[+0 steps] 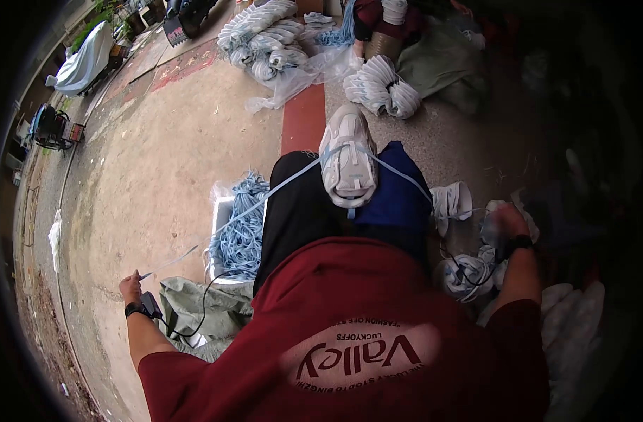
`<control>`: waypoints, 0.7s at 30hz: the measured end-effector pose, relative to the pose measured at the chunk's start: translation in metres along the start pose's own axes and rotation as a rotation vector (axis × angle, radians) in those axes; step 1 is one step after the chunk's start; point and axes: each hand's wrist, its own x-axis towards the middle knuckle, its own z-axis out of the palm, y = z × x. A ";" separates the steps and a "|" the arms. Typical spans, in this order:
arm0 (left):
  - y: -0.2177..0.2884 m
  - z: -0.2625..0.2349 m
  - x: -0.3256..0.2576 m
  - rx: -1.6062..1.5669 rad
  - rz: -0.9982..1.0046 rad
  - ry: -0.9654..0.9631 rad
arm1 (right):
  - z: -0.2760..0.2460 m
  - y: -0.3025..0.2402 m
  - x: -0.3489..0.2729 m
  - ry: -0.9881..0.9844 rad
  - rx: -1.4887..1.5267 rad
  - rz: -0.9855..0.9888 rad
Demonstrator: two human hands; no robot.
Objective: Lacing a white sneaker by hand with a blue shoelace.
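A white shoe upper (348,165) rests across my knees, toe pointing away from me. One light blue shoelace (269,195) runs through it near the middle, with a long end stretched out to each side. Far out on the left, my left hand (130,288) is closed on one lace end and pulls it nearly straight. My right hand (508,221) is out to the right, smeared by motion and in shadow. The lace's other side slopes from the shoe over my right knee toward that hand. Whether the right fingers grip it is unclear.
A white box (214,239) of tangled blue laces stands by my left leg, beside grey-green cloth (202,306). More white shoe uppers (466,271) lie by my right side. Stacked uppers (265,39) and bundled ones (381,88) lie ahead, near another person's arm (359,48).
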 end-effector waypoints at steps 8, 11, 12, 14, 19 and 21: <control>0.222 0.279 -0.144 -0.855 -0.046 -0.983 | 0.261 -0.136 0.034 -0.735 -0.707 -0.413; 0.309 0.316 -0.223 -0.510 0.218 -1.318 | 0.286 -0.140 0.062 -0.260 -1.002 -0.918; 0.326 0.327 -0.242 -0.421 0.370 -1.334 | 0.292 -0.136 0.072 0.140 -0.995 -1.283; 0.341 0.357 -0.263 -0.298 0.852 -1.277 | 0.309 -0.143 0.076 0.154 -0.786 -1.193; 0.368 0.389 -0.301 0.189 1.669 -0.940 | 0.318 -0.131 0.090 -0.167 0.152 -0.511; 0.373 0.396 -0.301 0.381 1.732 -0.674 | 0.324 -0.127 0.088 -0.197 0.216 -0.524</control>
